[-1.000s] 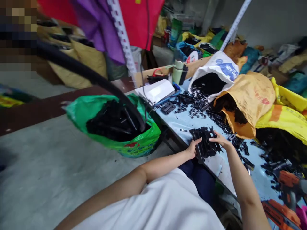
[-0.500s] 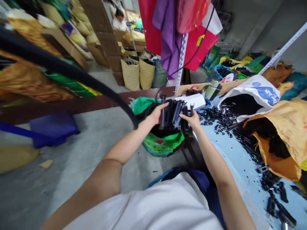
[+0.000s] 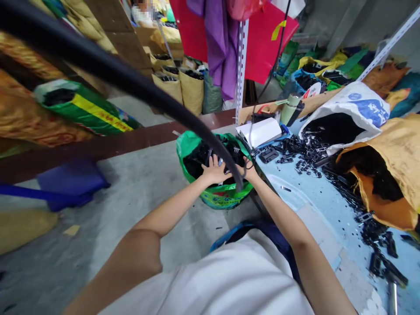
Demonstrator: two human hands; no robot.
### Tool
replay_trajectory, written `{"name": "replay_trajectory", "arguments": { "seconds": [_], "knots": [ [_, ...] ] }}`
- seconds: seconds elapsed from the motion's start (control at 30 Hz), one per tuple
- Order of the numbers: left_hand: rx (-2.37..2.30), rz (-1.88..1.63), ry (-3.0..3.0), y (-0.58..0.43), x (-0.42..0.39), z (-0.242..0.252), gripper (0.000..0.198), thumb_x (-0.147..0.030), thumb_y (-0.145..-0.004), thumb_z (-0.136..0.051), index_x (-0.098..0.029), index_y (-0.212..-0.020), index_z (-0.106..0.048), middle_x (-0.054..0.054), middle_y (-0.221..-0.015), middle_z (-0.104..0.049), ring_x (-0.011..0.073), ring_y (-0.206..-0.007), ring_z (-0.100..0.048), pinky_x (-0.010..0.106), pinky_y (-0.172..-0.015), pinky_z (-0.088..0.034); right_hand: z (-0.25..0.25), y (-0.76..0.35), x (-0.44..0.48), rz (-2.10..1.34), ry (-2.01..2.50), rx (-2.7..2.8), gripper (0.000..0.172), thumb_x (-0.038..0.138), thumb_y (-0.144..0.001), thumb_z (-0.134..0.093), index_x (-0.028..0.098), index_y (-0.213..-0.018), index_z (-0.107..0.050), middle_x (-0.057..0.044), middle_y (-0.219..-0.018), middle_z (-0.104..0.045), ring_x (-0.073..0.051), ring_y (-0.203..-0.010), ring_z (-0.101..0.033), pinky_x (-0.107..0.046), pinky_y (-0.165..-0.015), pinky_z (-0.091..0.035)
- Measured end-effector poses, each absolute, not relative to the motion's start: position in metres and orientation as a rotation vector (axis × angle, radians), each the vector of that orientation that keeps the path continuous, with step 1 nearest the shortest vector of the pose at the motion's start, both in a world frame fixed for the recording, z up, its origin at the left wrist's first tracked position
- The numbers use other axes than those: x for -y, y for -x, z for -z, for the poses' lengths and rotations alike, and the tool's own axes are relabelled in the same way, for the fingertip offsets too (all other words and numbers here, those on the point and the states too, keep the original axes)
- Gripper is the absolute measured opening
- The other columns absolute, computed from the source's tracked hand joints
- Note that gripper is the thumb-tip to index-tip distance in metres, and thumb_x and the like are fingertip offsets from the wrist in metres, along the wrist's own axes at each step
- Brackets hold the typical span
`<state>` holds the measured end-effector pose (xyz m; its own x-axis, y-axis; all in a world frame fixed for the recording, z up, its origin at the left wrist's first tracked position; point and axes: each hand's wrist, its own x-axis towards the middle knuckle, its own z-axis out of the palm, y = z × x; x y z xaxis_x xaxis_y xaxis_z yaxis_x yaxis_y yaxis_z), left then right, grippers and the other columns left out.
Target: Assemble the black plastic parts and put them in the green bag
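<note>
Parts [image 3: 201, 156] could overspill the bag [image 3: 218, 200] at its near rim if pushed unevenly; left grip [image 3: 215, 173] spread, right grip [image 3: 252, 174] unclear.

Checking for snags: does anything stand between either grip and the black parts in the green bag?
Nothing visible blocks the left grip from the black parts. The black hose overlaps the right grip in view; whether it obstructs it is unclear.

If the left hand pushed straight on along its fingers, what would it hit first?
Probably the black parts inside the green bag; the left hand's spread fingers point into them. Depth is unclear, so they may already touch.
</note>
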<state>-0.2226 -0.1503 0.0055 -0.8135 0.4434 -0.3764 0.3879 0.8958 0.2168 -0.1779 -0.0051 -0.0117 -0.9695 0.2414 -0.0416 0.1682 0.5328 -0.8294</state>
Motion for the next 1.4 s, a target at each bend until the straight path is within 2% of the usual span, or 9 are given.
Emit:
{"name": "replay_trajectory", "arguments": {
  "seconds": [0.13, 0.27, 0.4, 0.53, 0.67, 0.8, 1.13, 1.27, 1.4],
  "knots": [
    [-2.534, -0.057, -0.729, 0.207, 0.141, -0.012, 0.079, -0.062, -0.075, -0.048, -0.011, -0.134, -0.037, 0.026, -0.144, -0.018, 0.0439, -0.133, -0.009, 0.064, -0.100, -0.013, -0.002, 0.159, 0.005, -1.420, 0.257, 2.703, 0.035, 0.038, -0.073, -0.061, 0.022, -0.104, -0.063, -0.004, -0.099, -0.065, -0.023, -0.098, -0.058, -0.038, -0.089, -0.044],
    [-2.661, -0.097, -0.919, 0.202, 0.147, -0.023, 0.063, -0.050, -0.083, -0.044, -0.010, -0.130, -0.042, 0.025, -0.137, -0.036, 0.0398, -0.128, -0.029, 0.057, -0.097, -0.028, -0.017, 0.122, 0.001, -1.298, 0.065, 2.739, 0.022, 0.033, -0.076, -0.059, 0.022, -0.092, -0.067, -0.005, -0.098, -0.066, -0.020, -0.095, -0.060, -0.036, -0.090, -0.044],
    [-2.742, -0.348, -1.180, 0.173, 0.149, -0.037, 0.044, -0.043, -0.089, -0.033, -0.012, -0.091, -0.065, 0.017, -0.092, -0.066, 0.0288, -0.093, -0.060, 0.039, -0.079, -0.045, -0.018, 0.065, -0.023, -1.261, 0.073, 2.644, 0.017, 0.034, -0.078, -0.056, 0.023, -0.085, -0.067, -0.005, -0.097, -0.066, -0.020, -0.096, -0.060, -0.036, -0.090, -0.044],
    [-2.415, -0.733, -1.609, 0.118, 0.129, -0.035, 0.045, -0.044, -0.089, -0.035, -0.018, -0.062, -0.060, 0.006, -0.062, -0.062, 0.0182, -0.067, -0.060, 0.028, -0.066, -0.046, -0.006, -0.004, -0.053, -1.260, 0.456, 2.531, 0.023, 0.040, -0.078, -0.053, 0.022, -0.082, -0.067, -0.006, -0.090, -0.068, -0.021, -0.089, -0.062, -0.037, -0.084, -0.047],
    [-2.283, -0.969, -1.718, 0.093, 0.064, -0.016, 0.031, -0.043, -0.085, -0.045, -0.018, -0.092, -0.062, 0.009, -0.090, -0.065, 0.0210, -0.090, -0.059, 0.031, -0.080, -0.046, 0.003, -0.065, -0.068, -1.238, 0.776, 2.389, 0.031, 0.047, -0.077, -0.050, 0.021, -0.079, -0.066, -0.007, -0.084, -0.068, -0.022, -0.081, -0.063, -0.036, -0.078, -0.049],
    [-2.526, -0.863, -1.464, 0.127, -0.039, -0.007, 0.056, -0.043, -0.081, -0.053, -0.005, -0.122, -0.045, 0.022, -0.128, -0.046, 0.0307, -0.123, -0.038, 0.041, -0.100, -0.033, 0.012, -0.115, -0.071, -1.132, 0.930, 2.281, 0.035, 0.050, -0.078, -0.050, 0.019, -0.075, -0.066, -0.007, -0.075, -0.068, -0.021, -0.072, -0.063, -0.033, -0.068, -0.051],
    [-2.845, -0.590, -0.908, 0.195, -0.163, 0.012, 0.076, -0.051, -0.083, -0.040, 0.004, -0.134, -0.026, 0.029, -0.132, -0.039, 0.0372, -0.120, -0.039, 0.045, -0.098, -0.031, 0.041, -0.219, -0.098, -0.054, 1.132, 1.857, 0.024, 0.034, -0.084, -0.051, 0.016, -0.074, -0.062, -0.007, -0.068, -0.065, -0.016, -0.062, -0.059, -0.029, -0.062, -0.046],
    [-2.696, -0.478, -1.203, 0.167, -0.161, 0.021, 0.079, -0.056, -0.081, -0.041, 0.000, -0.135, -0.028, 0.027, -0.137, -0.034, 0.0363, -0.124, -0.036, 0.044, -0.102, -0.028, 0.041, -0.218, -0.097, 0.035, 1.073, 1.905, 0.017, 0.026, -0.084, -0.052, 0.017, -0.071, -0.059, -0.004, -0.064, -0.062, -0.014, -0.058, -0.056, -0.027, -0.059, -0.043],
    [-2.645, -0.512, -1.338, 0.112, -0.156, 0.002, 0.072, -0.047, -0.078, -0.051, -0.003, -0.133, -0.035, 0.025, -0.142, -0.025, 0.0423, -0.131, -0.019, 0.060, -0.102, -0.018, 0.036, -0.212, -0.091, 0.037, 1.037, 1.973, 0.016, 0.021, -0.084, -0.051, 0.017, -0.070, -0.057, -0.002, -0.061, -0.061, -0.012, -0.056, -0.054, -0.026, -0.056, -0.042]
  ]
}}
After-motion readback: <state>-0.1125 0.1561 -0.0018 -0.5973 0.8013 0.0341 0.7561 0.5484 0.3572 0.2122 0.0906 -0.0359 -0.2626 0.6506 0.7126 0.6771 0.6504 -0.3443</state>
